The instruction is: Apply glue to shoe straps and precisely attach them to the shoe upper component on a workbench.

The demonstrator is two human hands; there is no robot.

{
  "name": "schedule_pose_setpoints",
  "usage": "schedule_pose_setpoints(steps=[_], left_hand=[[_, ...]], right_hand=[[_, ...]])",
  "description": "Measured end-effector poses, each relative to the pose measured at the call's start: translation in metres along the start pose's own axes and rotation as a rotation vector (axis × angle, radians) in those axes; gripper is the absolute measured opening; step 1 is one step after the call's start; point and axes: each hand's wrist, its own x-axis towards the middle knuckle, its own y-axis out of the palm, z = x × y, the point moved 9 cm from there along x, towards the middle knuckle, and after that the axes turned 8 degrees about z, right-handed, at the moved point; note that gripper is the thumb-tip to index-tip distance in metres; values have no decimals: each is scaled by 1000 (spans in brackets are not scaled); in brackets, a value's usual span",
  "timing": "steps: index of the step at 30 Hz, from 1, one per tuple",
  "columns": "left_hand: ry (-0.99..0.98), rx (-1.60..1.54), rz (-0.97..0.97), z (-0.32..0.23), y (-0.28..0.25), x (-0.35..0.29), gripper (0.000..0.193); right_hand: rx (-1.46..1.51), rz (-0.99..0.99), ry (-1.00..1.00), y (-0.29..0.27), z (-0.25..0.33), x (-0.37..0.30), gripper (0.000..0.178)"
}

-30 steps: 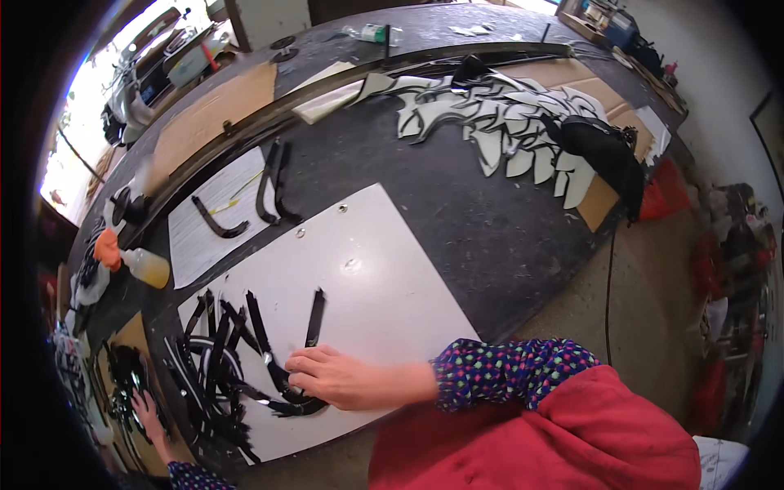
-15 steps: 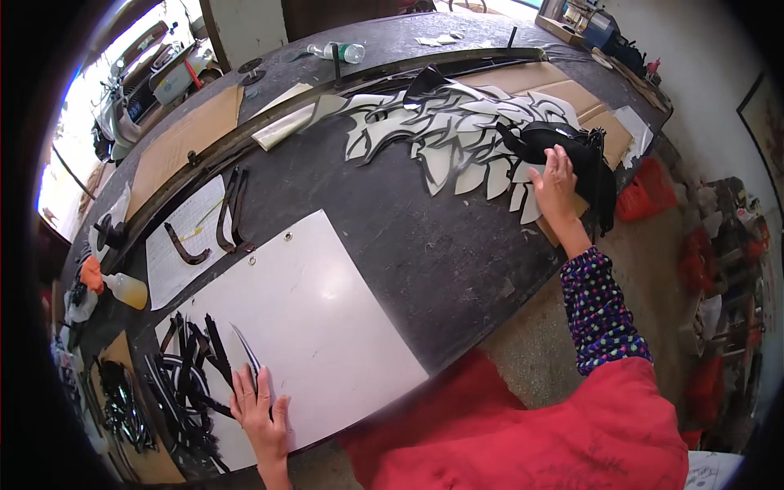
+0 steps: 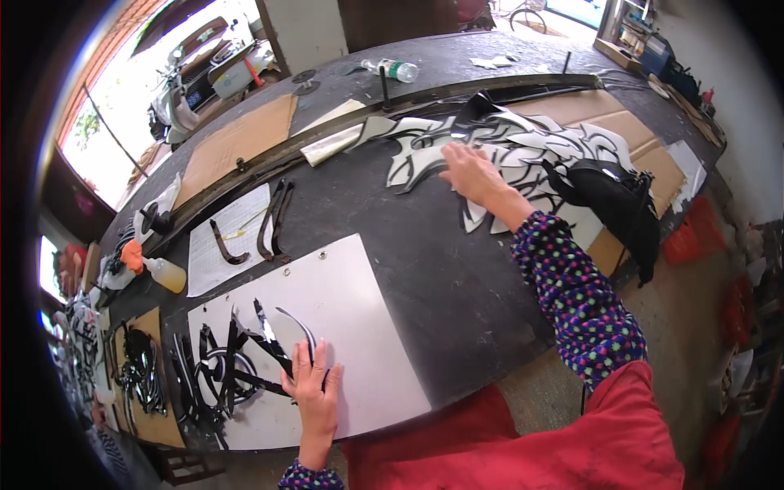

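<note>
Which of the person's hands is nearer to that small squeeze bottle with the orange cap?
Left. The left hand rests on the white board, right of the bottle; the right hand is far across the table.

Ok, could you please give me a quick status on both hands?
Left hand flat on white sheet, by black strips. Right hand on black-and-white cut-outs. Nothing between.

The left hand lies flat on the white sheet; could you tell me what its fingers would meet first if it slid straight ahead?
The left hand points up the white sheet; its fingertips would probably meet the thin curved black strip first.

Dark worktable (image 3: 425, 269): white board (image 3: 359, 327), cardboard (image 3: 237, 143), bottle (image 3: 394, 70).
</note>
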Motion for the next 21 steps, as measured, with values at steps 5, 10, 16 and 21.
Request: schedule_pose_setpoints(steps=[5,10,16,21], left_hand=[[-34,-115,-151,-13,-12,-7,39],[12,-155,-245,-19,-21,-17,36],[26,-86,-184,-24,-20,-17,31],[198,-315,-250,-53,-40,-6,49]], right_hand=[[-162,56,-130,34,9,34,27],[-83,-52,-329,20,6,33,11],[229,-319,-37,-40,20,29,19],[723,-191,-103,-94,97,-27,16]])
